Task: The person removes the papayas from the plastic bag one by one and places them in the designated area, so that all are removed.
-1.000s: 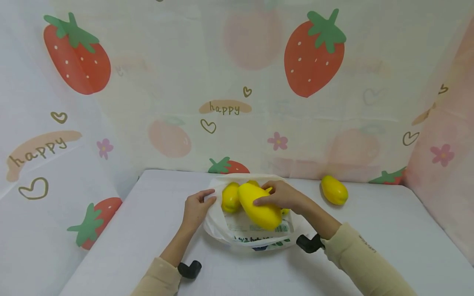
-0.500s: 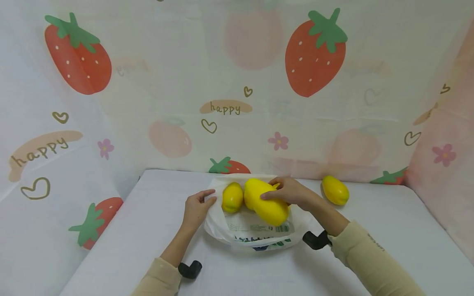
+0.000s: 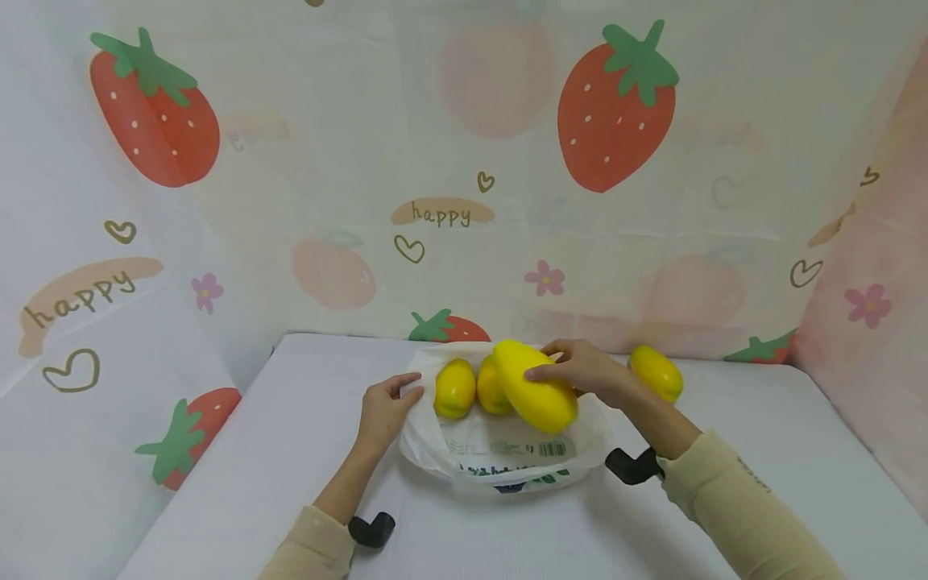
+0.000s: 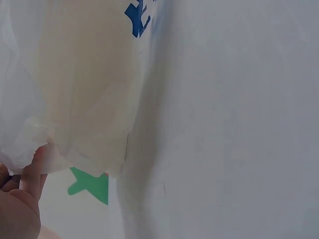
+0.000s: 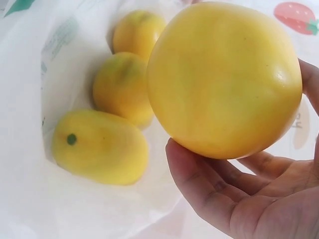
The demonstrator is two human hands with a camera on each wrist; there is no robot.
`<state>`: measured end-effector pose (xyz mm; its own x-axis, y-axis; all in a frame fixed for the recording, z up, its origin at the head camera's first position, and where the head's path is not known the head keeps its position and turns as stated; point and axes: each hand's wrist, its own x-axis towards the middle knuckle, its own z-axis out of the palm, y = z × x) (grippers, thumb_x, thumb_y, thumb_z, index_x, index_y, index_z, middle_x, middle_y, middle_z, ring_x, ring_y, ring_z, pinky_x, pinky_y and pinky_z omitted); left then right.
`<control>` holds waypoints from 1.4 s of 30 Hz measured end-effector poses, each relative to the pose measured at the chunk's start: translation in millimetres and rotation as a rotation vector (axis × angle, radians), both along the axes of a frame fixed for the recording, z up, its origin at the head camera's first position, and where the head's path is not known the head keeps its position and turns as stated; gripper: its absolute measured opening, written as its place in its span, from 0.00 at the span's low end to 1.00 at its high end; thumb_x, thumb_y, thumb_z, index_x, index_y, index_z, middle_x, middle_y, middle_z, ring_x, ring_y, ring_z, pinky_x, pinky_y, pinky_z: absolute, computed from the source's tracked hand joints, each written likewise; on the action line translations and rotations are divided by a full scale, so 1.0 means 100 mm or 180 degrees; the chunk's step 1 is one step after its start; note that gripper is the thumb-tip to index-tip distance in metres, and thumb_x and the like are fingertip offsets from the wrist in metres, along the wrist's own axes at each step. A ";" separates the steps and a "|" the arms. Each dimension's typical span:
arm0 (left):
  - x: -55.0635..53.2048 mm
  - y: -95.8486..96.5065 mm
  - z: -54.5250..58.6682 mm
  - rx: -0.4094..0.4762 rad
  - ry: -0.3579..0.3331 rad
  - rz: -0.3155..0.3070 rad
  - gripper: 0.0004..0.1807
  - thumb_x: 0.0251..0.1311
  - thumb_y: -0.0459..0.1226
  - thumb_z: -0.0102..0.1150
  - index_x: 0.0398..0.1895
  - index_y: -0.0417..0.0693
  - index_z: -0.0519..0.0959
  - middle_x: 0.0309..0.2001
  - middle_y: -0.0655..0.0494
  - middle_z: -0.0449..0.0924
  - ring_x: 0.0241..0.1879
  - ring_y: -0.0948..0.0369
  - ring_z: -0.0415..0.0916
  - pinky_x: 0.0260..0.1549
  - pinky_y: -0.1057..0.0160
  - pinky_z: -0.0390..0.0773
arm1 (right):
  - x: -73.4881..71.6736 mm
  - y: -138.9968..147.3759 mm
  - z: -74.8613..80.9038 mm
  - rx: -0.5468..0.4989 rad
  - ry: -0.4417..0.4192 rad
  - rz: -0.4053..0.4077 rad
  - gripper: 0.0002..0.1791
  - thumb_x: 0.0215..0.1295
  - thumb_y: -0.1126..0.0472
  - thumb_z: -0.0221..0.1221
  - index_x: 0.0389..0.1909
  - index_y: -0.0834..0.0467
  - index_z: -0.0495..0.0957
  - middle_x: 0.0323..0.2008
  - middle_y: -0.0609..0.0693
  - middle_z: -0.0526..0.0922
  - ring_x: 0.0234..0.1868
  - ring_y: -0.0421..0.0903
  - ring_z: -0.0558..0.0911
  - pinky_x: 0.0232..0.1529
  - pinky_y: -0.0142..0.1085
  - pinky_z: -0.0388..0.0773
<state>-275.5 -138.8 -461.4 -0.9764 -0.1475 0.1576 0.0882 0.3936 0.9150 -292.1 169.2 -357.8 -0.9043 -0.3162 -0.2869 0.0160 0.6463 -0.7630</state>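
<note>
A white plastic bag (image 3: 424, 439) with printed lettering lies on the table, its mouth spread toward me. My left hand (image 3: 383, 409) pinches the bag's left rim; in the left wrist view the fingers (image 4: 35, 172) reach behind the thin film. A large yellow mango (image 3: 536, 395) tilts over the bag's right side, gripped between the thumb and fingers of my right hand (image 3: 590, 372). Inside the bag sit a mango (image 3: 454, 389) at the left and another mango (image 3: 492, 387), partly hidden by the held one. The right wrist view also shows a third mango (image 5: 138, 32) in there.
Another yellow mango (image 3: 656, 374) lies on the white table (image 3: 768, 451) at the back right, partly covered by my right forearm. A strawberry-printed cloth (image 3: 616, 242) hangs behind and at both sides. Black wrist mounts (image 3: 373, 529) stick out below the sleeves.
My right hand has moved right and slightly upward with the held mango, uncovering more of the second mango in the bag. My left hand stays on the rim.
</note>
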 end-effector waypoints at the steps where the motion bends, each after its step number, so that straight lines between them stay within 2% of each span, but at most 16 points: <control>1: 0.00 0.00 0.00 0.0001 -0.0001 -0.0002 0.16 0.60 0.36 0.62 0.50 0.39 0.82 0.20 0.59 0.60 0.24 0.63 0.58 0.22 0.73 0.57 | 0.00 0.01 0.00 -0.0003 -0.0005 -0.0010 0.40 0.57 0.41 0.64 0.64 0.61 0.67 0.58 0.63 0.74 0.49 0.53 0.77 0.51 0.46 0.80; 16: 0.00 0.00 -0.02 -0.0013 -0.0001 0.0006 0.16 0.61 0.36 0.62 0.51 0.40 0.83 0.19 0.58 0.60 0.25 0.62 0.59 0.23 0.73 0.58 | -0.01 0.24 0.07 -0.0279 -0.0059 -0.0064 0.38 0.61 0.43 0.62 0.64 0.65 0.66 0.55 0.62 0.76 0.45 0.51 0.78 0.44 0.40 0.79; 24: 0.01 0.00 -0.01 -0.0005 -0.0001 -0.0012 0.16 0.61 0.36 0.62 0.51 0.39 0.82 0.20 0.58 0.60 0.25 0.62 0.59 0.23 0.72 0.58 | -0.02 0.40 0.11 -0.0224 -0.0064 -0.0264 0.40 0.58 0.38 0.63 0.63 0.61 0.68 0.52 0.58 0.78 0.44 0.50 0.78 0.45 0.39 0.78; 34: 0.00 0.01 -0.01 0.0002 -0.0013 0.0014 0.16 0.62 0.36 0.62 0.51 0.40 0.82 0.22 0.57 0.64 0.27 0.61 0.61 0.23 0.73 0.59 | -0.06 0.59 0.19 -0.0155 -0.0040 -0.0399 0.40 0.59 0.38 0.62 0.64 0.59 0.67 0.50 0.57 0.76 0.41 0.50 0.77 0.42 0.36 0.78; 42: 0.00 0.03 -0.02 -0.0053 -0.0018 0.0004 0.16 0.62 0.36 0.62 0.52 0.41 0.82 0.26 0.53 0.70 0.29 0.60 0.63 0.25 0.73 0.61 | -0.10 0.74 0.31 -0.0039 -0.0002 -0.0391 0.45 0.62 0.38 0.60 0.70 0.64 0.59 0.58 0.62 0.72 0.47 0.52 0.77 0.50 0.41 0.79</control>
<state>-275.0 -135.5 -462.9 -0.9771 -0.1461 0.1545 0.0826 0.4087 0.9089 -302.2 243.6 -326.6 -0.9362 -0.2066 -0.2843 0.0950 0.6301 -0.7706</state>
